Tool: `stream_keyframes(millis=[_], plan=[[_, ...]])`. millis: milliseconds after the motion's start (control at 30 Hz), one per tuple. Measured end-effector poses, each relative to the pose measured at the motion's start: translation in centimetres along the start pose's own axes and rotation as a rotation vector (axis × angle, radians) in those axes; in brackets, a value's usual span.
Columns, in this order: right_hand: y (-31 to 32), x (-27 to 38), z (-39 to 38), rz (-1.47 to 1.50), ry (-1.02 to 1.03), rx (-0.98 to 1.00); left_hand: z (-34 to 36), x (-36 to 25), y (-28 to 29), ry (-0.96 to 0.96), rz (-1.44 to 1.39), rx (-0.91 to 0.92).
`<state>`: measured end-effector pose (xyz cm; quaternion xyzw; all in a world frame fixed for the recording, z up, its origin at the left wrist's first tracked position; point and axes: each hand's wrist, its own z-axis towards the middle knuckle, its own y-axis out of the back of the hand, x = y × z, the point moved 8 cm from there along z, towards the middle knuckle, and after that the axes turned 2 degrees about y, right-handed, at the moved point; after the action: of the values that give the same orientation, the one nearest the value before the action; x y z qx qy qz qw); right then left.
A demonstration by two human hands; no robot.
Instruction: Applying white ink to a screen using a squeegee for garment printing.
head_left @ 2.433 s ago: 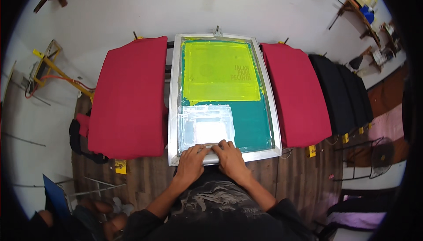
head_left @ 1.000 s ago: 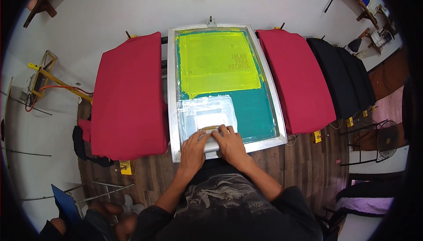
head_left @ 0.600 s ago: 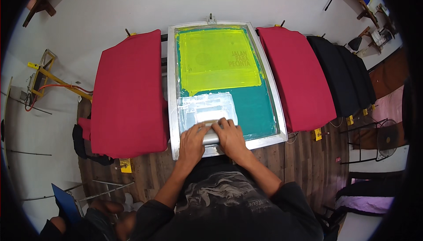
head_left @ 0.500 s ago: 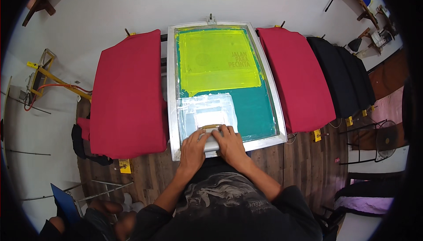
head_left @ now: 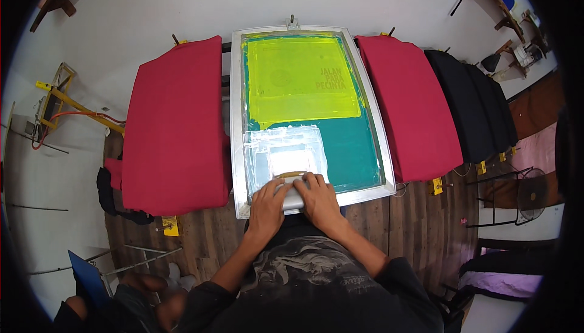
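Note:
A silk-screen frame with silver metal edges lies in front of me. Its mesh is green, with a yellow-green coated area at the far part and whitish ink over the near left. Both hands grip a grey squeegee at the frame's near end, its brownish upper edge showing beyond my fingertips. My left hand wraps its left side and my right hand its right side, thumbs close together over the middle. The squeegee's lower edge, where it meets the mesh, is hidden from view.
Red cloth-covered boards flank the frame: a left red board and a right red board. Black-covered boards continue at the right. A yellow metal arm stands left. Another person's leg shows lower left; a fan stands right.
My hands keep their grip on the squeegee at the frame's near end with almost no movement. The whole view has shifted slightly.

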<state>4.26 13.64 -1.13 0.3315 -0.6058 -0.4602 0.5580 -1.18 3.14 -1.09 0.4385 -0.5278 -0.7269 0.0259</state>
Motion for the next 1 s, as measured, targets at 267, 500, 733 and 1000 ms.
stream_keyframes(millis=[267, 500, 733, 1000], plan=[[1.7, 0.7, 0.6, -0.002, -0.005, 0.070, 0.8, -1.2, 1.9, -0.014, -0.016, 0.001], [0.3, 0.7, -0.5, -0.028, 0.028, -0.010, -0.6, -0.2, 0.1, 0.010, -0.028, 0.011], [1.7, 1.3, -0.2, 0.003, -0.006, 0.129, -0.4, -1.2, 1.9, -0.007, -0.013, 0.033], [0.3, 0.8, -0.9, -0.044, -0.001, 0.029, -0.7, -0.7, 0.5, -0.028, -0.005, -0.016]])
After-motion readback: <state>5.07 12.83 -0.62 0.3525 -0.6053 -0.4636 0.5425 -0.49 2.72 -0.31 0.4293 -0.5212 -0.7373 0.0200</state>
